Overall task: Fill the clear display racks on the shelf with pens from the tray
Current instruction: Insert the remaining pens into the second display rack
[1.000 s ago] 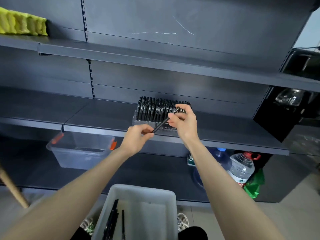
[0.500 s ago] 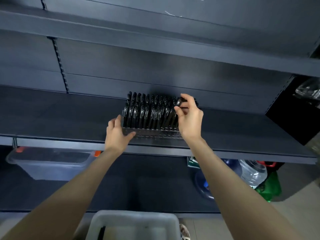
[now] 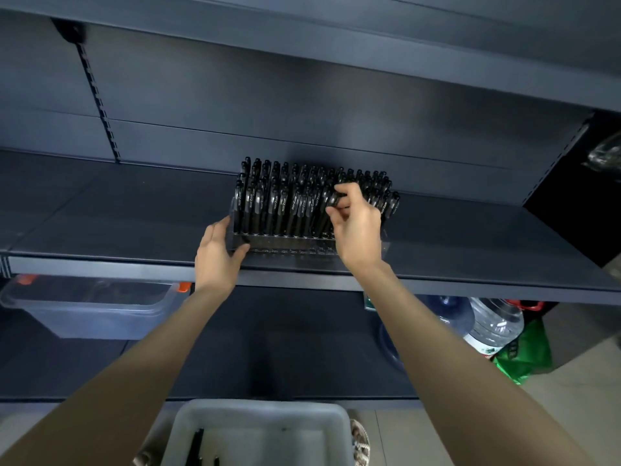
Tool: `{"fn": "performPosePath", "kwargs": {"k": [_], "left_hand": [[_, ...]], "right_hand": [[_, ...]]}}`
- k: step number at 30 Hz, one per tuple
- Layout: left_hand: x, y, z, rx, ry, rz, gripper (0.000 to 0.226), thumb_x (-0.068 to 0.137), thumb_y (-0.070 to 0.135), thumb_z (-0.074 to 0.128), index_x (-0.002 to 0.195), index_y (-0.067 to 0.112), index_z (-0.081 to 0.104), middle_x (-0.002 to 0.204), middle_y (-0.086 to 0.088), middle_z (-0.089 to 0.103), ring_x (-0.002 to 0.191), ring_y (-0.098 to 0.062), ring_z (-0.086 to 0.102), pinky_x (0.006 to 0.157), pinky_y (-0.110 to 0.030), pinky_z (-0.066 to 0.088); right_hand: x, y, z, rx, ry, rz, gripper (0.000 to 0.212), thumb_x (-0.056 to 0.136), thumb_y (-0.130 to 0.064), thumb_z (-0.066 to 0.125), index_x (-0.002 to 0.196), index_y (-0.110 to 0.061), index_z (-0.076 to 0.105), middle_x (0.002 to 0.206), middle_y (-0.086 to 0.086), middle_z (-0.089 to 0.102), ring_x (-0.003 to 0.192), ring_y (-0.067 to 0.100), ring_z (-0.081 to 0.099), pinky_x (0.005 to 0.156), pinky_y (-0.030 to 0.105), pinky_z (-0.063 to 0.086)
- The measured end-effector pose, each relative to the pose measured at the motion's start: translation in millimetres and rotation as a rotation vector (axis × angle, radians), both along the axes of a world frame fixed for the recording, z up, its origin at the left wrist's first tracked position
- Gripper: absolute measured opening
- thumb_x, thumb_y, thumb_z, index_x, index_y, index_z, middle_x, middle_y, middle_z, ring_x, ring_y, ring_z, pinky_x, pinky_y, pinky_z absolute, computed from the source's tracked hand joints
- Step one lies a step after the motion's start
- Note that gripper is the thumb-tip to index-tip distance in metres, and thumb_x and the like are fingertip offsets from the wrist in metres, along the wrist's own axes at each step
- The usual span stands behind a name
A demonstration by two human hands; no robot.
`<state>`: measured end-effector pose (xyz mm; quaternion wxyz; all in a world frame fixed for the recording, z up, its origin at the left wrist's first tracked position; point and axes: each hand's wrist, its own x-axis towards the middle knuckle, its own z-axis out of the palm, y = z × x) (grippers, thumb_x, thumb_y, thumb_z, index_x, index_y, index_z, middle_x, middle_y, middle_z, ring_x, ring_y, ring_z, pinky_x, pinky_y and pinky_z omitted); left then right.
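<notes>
Clear plastic with orange latches, a storage bin [image 3: 84, 307] sits at the far left on the level under the dark grey metal shelf [image 3: 100, 213]. Next along, the left hand [image 3: 216, 257] is spread fairly wide. Its fingers are nearly straight and lie flat against the left end wall of the clear acrylic display rack [image 3: 302, 248], and its thumb reaches across the rack's front lower edge. It holds nothing.

Below, at the bottom edge of the view, a white plastic tray [image 3: 188, 428] holds a few loose black pens [image 3: 195, 445] near its left side.

The rack stands on the shelf near the front lip. It is packed with upright rows of black clip pens [image 3: 279, 203] that lean slightly back.

Towards the rack's right part, the right hand [image 3: 358, 230] is narrowed to a pinch. Thumb and forefinger close on the top end of a single black pen [image 3: 331, 206]. The pen's lower end is already down among the front rows, and the other fingers are curled loosely behind it.

Further right, under the shelf, stand large clear water bottles [image 3: 494, 324]. A green plastic bag [image 3: 524, 359] lies just beside them on the pale floor.
</notes>
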<state>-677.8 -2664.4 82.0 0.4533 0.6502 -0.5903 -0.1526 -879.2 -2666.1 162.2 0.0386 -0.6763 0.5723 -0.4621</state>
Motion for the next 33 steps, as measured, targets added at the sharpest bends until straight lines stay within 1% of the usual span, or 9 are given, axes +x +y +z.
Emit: {"fn": "performPosePath", "kwargs": {"k": [4,7,12,15,19,22,25,29,33], "left_hand": [[1,-1,-1,-0.005,0.000,0.004,0.056,0.088,0.010,0.063,0.139,0.005,0.039,0.136,-0.013,0.045,0.120,-0.032,0.048,0.102,-0.044,0.040],[-1,1,-1,-0.012,-0.021,0.013,0.055,0.088,0.008,0.062,0.138,0.003,0.040,0.135,-0.015,0.046,0.121,-0.032,0.047,0.102,-0.041,0.039],[-1,1,1,-0.014,-0.047,0.017,0.053,0.088,0.008,0.062,0.137,0.003,0.041,0.134,-0.015,0.047,0.121,-0.031,0.048,0.101,-0.040,0.040],[0,2,1,-0.013,-0.055,0.012,0.053,0.088,0.008,0.062,0.137,0.003,0.042,0.132,-0.015,0.049,0.118,-0.031,0.050,0.098,-0.040,0.042],[3,2,5,0.019,-0.072,-0.003,0.053,0.089,0.011,0.061,0.138,0.005,0.041,0.133,-0.014,0.049,0.114,-0.032,0.052,0.095,-0.041,0.044],[10,7,11,0.047,-0.083,-0.030,0.057,0.089,0.015,0.061,0.141,0.009,0.037,0.140,-0.012,0.045,0.121,-0.032,0.048,0.099,-0.041,0.042],[19,24,13,0.043,-0.071,-0.021,0.058,0.089,0.019,0.061,0.141,0.011,0.037,0.143,-0.010,0.041,0.126,-0.030,0.044,0.101,-0.042,0.040],[38,71,-11,0.104,-0.110,0.001,0.051,0.090,0.023,0.061,0.136,0.012,0.044,0.135,-0.009,0.044,0.121,-0.030,0.045,0.092,-0.043,0.044],[63,133,-67,0.248,-0.113,0.001,0.049,0.089,0.025,0.062,0.132,0.008,0.047,0.131,-0.014,0.047,0.120,-0.034,0.044,0.094,-0.046,0.043]], "right_hand": [[5,3,-1,0.014,0.137,-0.016,0.035,0.093,-0.002,0.051,0.128,-0.004,0.048,0.096,0.014,0.063,0.079,0.028,0.062,0.072,0.046,0.052],[8,5,8,0.090,0.193,0.000,0.037,0.094,-0.001,0.046,0.130,-0.004,0.044,0.099,0.019,0.062,0.086,0.034,0.061,0.076,0.049,0.051],[10,2,9,0.154,0.326,-0.008,0.037,0.093,-0.002,0.048,0.130,-0.003,0.042,0.083,0.012,0.060,0.079,0.031,0.061,0.072,0.045,0.052],[8,3,2,0.162,0.268,-0.025,0.036,0.095,-0.007,0.050,0.130,-0.006,0.043,0.096,0.015,0.065,0.085,0.032,0.063,0.073,0.043,0.052],[8,2,1,0.174,0.246,-0.039,0.040,0.095,-0.013,0.054,0.133,-0.011,0.043,0.096,0.014,0.066,0.086,0.032,0.063,0.075,0.044,0.053],[4,11,0,0.165,0.222,-0.065,0.050,0.094,-0.014,0.057,0.139,-0.014,0.037,0.094,0.009,0.068,0.083,0.028,0.064,0.075,0.041,0.053],[6,31,-5,0.190,0.149,-0.048,0.048,0.092,-0.015,0.059,0.137,-0.015,0.040,0.097,0.005,0.068,0.086,0.025,0.064,0.077,0.042,0.052],[24,69,-41,0.353,0.060,0.043,0.043,0.091,-0.020,0.061,0.132,-0.015,0.046,0.104,0.003,0.066,0.094,0.021,0.062,0.083,0.041,0.050],[51,118,-110,0.541,-0.010,0.109,0.041,0.089,-0.020,0.063,0.128,-0.013,0.050,0.109,0.004,0.063,0.092,0.019,0.063,0.084,0.038,0.051]]}}
